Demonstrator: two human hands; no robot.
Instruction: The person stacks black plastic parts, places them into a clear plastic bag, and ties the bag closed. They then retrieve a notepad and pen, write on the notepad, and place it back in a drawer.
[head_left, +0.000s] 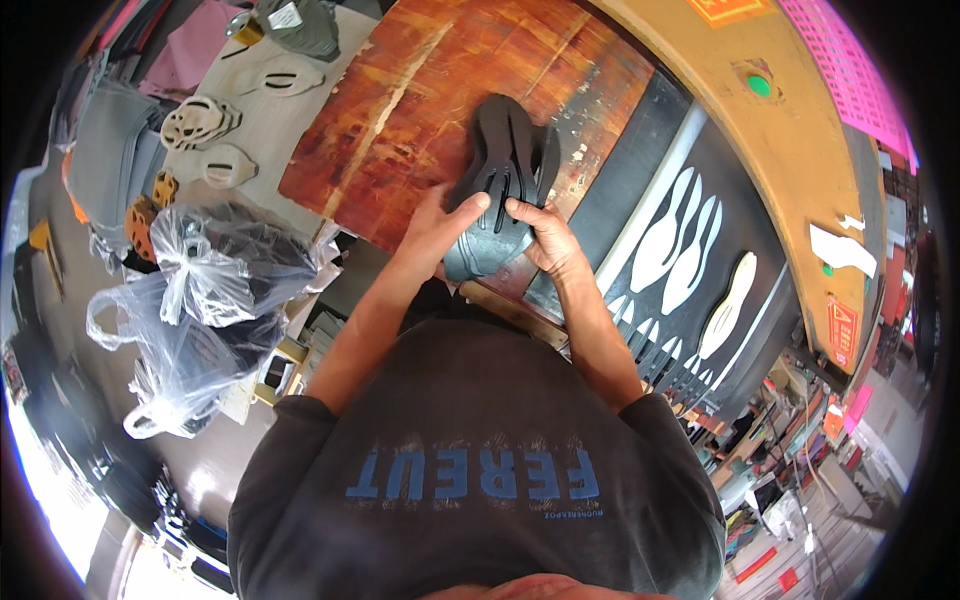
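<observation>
Over the worn reddish-brown board (400, 110), a stack of dark grey shoe soles (497, 140) points away from me, with long slots down the middle. My left hand (443, 225) is closed around the near left side of the stack, its thumb pressed on top. Opposite it, my right hand (548, 235) grips the near right side, thumb also on top by the slots. The two thumbs nearly face each other. My other fingers are mostly hidden under or behind the soles.
Right of the board, white sole-shaped pieces (660, 245) lie on a black surface beneath a yellow machine frame (700, 45) with a green button (759, 85). At left, a light table holds cream sole pieces (230, 166); clear plastic bags (215, 330) sit nearer me.
</observation>
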